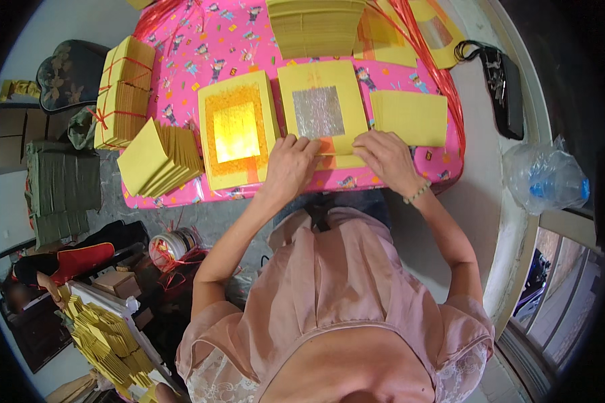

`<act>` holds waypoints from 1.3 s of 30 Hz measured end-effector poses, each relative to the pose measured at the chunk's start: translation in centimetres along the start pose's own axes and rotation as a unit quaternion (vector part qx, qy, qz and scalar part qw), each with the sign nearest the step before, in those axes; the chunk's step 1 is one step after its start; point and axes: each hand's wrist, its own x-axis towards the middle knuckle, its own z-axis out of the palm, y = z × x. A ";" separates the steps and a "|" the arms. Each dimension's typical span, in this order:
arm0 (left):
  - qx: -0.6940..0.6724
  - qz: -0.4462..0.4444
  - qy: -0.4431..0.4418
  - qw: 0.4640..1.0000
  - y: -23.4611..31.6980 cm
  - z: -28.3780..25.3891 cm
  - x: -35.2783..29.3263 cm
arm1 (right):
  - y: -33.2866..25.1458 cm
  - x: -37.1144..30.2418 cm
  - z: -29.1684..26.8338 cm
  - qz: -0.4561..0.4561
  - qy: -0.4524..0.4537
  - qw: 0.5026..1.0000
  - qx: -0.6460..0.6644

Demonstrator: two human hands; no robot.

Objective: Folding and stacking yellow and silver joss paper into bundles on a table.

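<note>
In front of me lies a stack of yellow joss paper with a silver foil square [318,111] on its top sheet. My left hand [291,164] is closed at the near left part of this sheet, fingertips pressed on its edge. My right hand [388,158], a beaded bracelet on its wrist, pinches the near right part. Between the hands the near edge is turned up in a narrow fold [336,160]. Just left stands another joss paper stack with a gold foil square [236,132] in an orange printed border. A flat plain yellow pile [410,117] lies to the right.
Folded yellow papers [160,161] fan out at the table's left, near red-tied bundles [122,91]. A tall yellow stack [316,27] and red plastic string [444,80] occupy the far side. The cloth [175,94] is pink. Lower left, another person's hand [50,289] touches yellow papers.
</note>
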 end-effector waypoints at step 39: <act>0.010 -0.026 0.051 0.998 -1.3 5.0 6.2 | 9.3 18.8 4.9 0.053 -0.166 0.984 -0.025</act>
